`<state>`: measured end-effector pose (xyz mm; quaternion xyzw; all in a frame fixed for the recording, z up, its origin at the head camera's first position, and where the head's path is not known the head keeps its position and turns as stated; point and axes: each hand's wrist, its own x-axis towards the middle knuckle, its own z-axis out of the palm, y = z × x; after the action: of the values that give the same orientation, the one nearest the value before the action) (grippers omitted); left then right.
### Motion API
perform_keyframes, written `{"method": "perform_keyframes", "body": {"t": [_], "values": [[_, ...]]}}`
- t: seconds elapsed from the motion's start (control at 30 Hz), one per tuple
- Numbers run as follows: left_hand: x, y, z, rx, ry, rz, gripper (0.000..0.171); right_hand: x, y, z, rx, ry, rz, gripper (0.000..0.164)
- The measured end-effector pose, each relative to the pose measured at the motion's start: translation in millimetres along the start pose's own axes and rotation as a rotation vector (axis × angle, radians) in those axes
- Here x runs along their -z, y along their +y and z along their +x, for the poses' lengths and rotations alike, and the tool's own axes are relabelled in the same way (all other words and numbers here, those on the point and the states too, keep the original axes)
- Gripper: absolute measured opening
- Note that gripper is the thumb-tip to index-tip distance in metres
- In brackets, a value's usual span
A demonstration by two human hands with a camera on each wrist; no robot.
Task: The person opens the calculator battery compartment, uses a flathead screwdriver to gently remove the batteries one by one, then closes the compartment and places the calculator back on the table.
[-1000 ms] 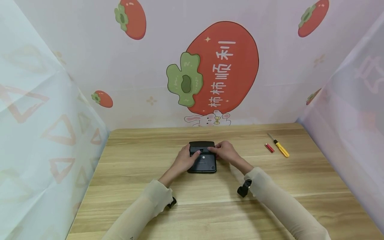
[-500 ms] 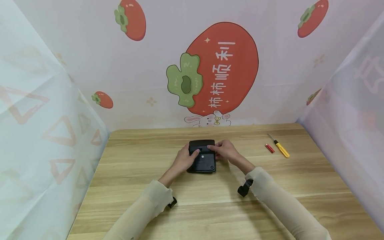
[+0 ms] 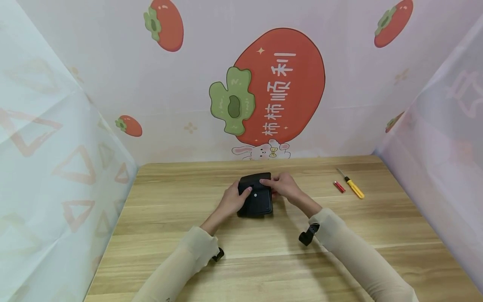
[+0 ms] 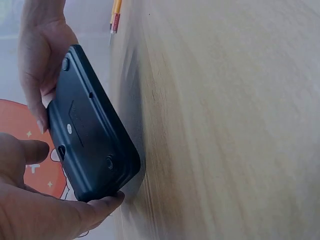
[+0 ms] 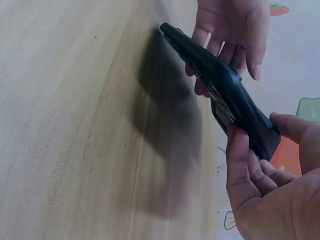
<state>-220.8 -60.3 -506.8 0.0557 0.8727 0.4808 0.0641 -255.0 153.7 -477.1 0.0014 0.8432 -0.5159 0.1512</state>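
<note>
A black calculator (image 3: 260, 203) is held back side up and tilted above the wooden table, its far end raised. My left hand (image 3: 232, 201) grips its left side, with the thumb over the back near a small latch opening and fingers underneath. On the right, my right hand (image 3: 286, 187) pinches the upper edge between thumb and fingers. In the left wrist view the calculator (image 4: 87, 130) shows its dark back with round feet and a small white sticker. The right wrist view shows the calculator (image 5: 220, 85) edge-on; its key side is mostly hidden.
A red battery (image 3: 339, 186) lies on the table (image 3: 181, 188) to the right, beside a screwdriver (image 3: 354, 187) with a yellow handle. Behind the table hangs a backdrop (image 3: 192, 92) printed with red fruit. Pale sheets stand at both sides.
The calculator's far end has lifted and it has tilted and turned slightly. My right hand has risen a little with it. The battery and screwdriver have not moved.
</note>
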Motion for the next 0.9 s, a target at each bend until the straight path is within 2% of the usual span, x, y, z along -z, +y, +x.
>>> {"method": "perform_keyframes", "body": {"t": [0.47,0.73,0.9], "values": [[1.3,6.9,0.7,-0.022,0.019,-0.051,0.055,-1.6,-21.7,-7.0,0.038,0.028,-0.011,0.044],[-0.6,7.2,3.9,0.005,0.03,-0.038,0.072,-2.9,-33.0,-12.1,0.06,0.016,-0.011,0.044],[-1.9,9.8,6.2,-0.001,0.036,-0.04,0.077,-2.1,-38.1,-12.7,0.094,0.001,-0.006,0.042]]}}
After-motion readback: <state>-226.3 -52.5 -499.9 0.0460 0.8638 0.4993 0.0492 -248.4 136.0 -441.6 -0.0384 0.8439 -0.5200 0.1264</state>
